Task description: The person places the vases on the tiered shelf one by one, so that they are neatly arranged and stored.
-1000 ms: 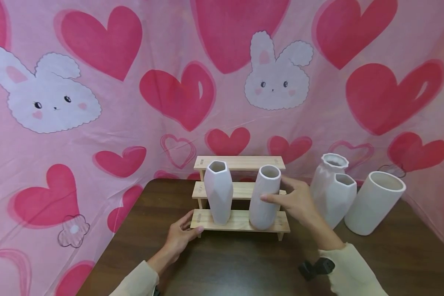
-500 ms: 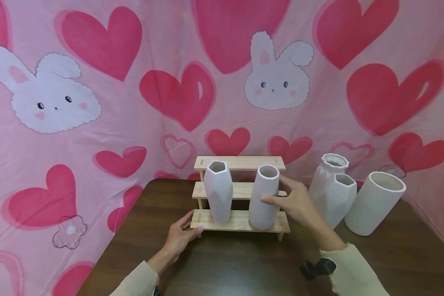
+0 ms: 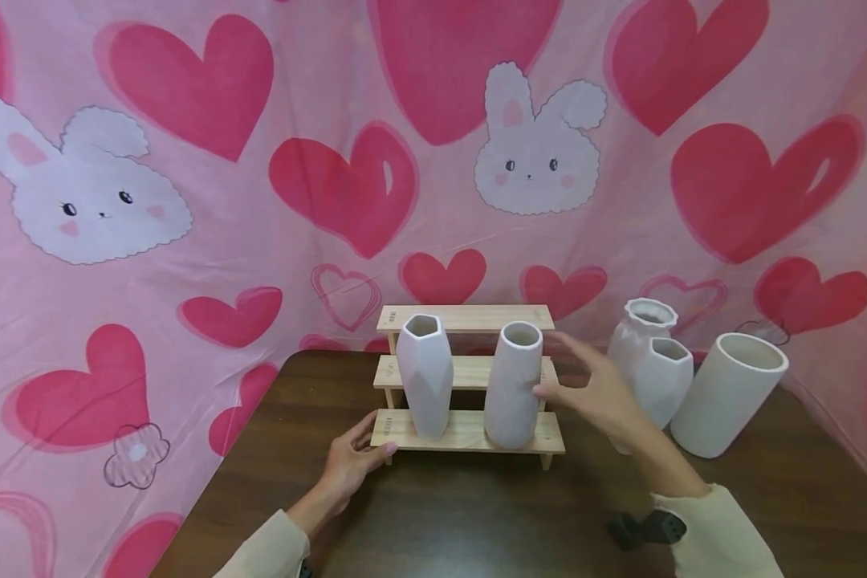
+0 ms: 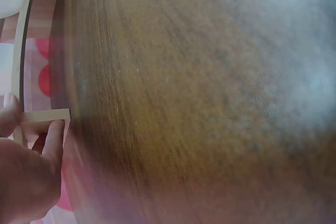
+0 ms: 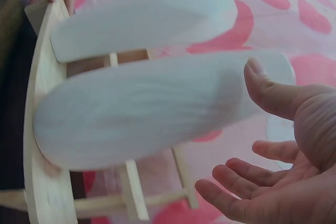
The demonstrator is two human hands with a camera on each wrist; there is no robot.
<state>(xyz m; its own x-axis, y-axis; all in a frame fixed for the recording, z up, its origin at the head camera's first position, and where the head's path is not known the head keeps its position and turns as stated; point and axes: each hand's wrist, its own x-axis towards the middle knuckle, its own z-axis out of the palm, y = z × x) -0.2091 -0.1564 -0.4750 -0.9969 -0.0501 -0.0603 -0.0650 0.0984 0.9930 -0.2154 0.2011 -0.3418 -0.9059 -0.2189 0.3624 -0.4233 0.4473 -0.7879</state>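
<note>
A three-tier wooden stand point(image 3: 470, 441) stands on the dark table. On its lowest tier are two upright white vases: a faceted vase point(image 3: 426, 381) with an angular mouth at left, and a rounded vase point(image 3: 511, 393) with a round mouth at right. My left hand point(image 3: 348, 464) grips the left end of that tier, thumb on the board and fingers beside the support point(image 4: 47, 115). Just right of the rounded vase is my right hand point(image 3: 603, 397), thumb and fingers spread apart. In the right wrist view a gap shows between fingers point(image 5: 231, 182) and the vase.
Three more white vases stand on the right of the table point(image 3: 448, 522): one with a ruffled rim point(image 3: 624, 341), a faceted one point(image 3: 661, 385) and a wide cylindrical one point(image 3: 730, 397). Behind hangs a pink cloth point(image 3: 433, 209) with hearts and rabbits.
My right hand has let go of the rounded vase and moved right, its fingers spreading. The vase had shifted slightly left earlier. My left hand stays on the stand.
</note>
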